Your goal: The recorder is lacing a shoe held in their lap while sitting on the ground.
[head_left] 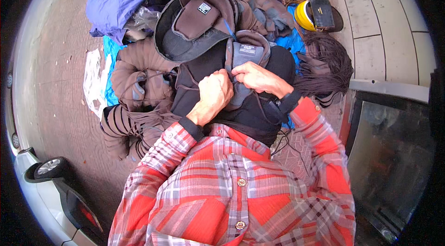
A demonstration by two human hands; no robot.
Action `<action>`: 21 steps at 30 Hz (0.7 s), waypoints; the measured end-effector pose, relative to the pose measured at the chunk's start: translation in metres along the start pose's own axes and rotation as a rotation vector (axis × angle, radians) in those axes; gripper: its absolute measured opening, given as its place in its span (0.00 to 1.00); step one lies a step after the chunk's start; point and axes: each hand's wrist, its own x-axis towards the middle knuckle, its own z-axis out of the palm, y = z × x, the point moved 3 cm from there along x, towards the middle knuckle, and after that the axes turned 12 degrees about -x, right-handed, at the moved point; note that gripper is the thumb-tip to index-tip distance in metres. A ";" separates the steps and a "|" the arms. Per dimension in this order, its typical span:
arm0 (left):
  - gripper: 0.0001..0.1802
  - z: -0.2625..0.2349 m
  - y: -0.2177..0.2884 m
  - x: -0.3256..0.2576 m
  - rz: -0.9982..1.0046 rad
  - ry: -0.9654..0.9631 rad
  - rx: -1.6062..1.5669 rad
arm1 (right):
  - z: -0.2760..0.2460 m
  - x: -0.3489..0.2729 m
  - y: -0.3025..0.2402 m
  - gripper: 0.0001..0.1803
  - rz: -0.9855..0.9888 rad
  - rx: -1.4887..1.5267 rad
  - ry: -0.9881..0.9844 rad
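A grey-brown shoe upper (244, 92) lies across my lap on dark cloth, its padded tongue (248, 50) with a printed label pointing away from me. My left hand (215, 92) is closed in a fist at the upper's left edge, and a brown shoelace (186, 75) trails out beside it. From the right, my right hand (260, 79) pinches at the lacing opening, fingertips close to the left hand's. Another length of lace hangs over the upper below it. The fingertips hide exactly what they grip.
Beyond my lap stands a black tub (163, 28) with a brown padded piece inside. Bundled shoe uppers (134, 67) lie left and behind. At right are a bunch of dark laces (324, 63) and a yellow-rimmed round item (303, 15). A purple bag (116, 7) sits far left; a car (51, 199) stands lower left.
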 end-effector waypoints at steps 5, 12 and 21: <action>0.05 0.003 -0.007 -0.008 -0.096 0.020 -0.199 | 0.004 0.030 0.012 0.13 -0.173 -0.372 -0.080; 0.05 0.014 -0.008 -0.006 0.048 -0.002 -0.075 | 0.006 0.031 -0.004 0.13 -0.263 -0.557 0.005; 0.07 0.000 -0.016 0.001 -0.120 -0.055 -0.332 | 0.012 0.007 -0.014 0.09 -0.496 -0.888 0.490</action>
